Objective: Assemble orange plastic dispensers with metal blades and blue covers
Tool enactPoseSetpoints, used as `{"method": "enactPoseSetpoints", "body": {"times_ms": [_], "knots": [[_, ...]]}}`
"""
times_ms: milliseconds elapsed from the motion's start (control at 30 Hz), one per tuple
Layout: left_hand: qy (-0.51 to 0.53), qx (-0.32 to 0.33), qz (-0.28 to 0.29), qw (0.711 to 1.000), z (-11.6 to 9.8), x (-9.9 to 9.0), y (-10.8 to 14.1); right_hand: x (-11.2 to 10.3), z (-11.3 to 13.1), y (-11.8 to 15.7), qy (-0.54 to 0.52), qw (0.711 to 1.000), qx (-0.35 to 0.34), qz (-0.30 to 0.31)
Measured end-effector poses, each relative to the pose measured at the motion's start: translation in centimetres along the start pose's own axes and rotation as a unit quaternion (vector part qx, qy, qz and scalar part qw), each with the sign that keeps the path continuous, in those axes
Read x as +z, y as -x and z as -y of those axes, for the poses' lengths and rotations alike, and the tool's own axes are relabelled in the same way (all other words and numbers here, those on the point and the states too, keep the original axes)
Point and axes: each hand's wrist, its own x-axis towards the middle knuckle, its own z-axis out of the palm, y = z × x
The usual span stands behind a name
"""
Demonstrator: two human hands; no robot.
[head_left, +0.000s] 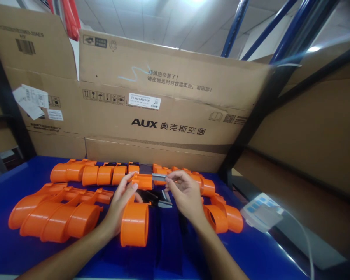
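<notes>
Above the blue table, my left hand point(123, 198) is closed around an orange plastic part point(142, 181) with a flat, grooved body. My right hand point(184, 191) pinches the end of a narrow grey metal strip point(159, 177), whose other end meets the orange part's right side. Just below my hands lie more grey metal strips point(165, 201) on something black. An orange ring-shaped part point(134, 224) stands in front of my left hand; whether it joins the held piece is hidden by my fingers.
Rows of orange ring parts point(55, 217) line the blue table point(6, 249) on the left, at the back and on the right. A cardboard wall point(111, 120) rises behind. At right sits a white device point(262, 212) with a cable, near a dark frame post point(245, 128).
</notes>
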Motion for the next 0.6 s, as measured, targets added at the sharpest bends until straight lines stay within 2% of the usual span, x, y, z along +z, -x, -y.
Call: {"method": "enactPoseSetpoints", "body": {"times_ms": [133,400,600], "knots": [[-0.026,0.006,0.014,1.000,0.01,-0.04,0.14,-0.06,-0.16,-0.16,0.000,1.000,0.006,-0.015],[-0.034,0.025,0.016,0.999,-0.26,0.41,0.16,-0.15,-0.57,0.23,0.028,0.999,-0.018,-0.004],[-0.050,0.037,0.017,0.998,-0.20,0.38,0.19,0.72,-0.27,0.25,-0.066,0.997,0.028,-0.004]]}}
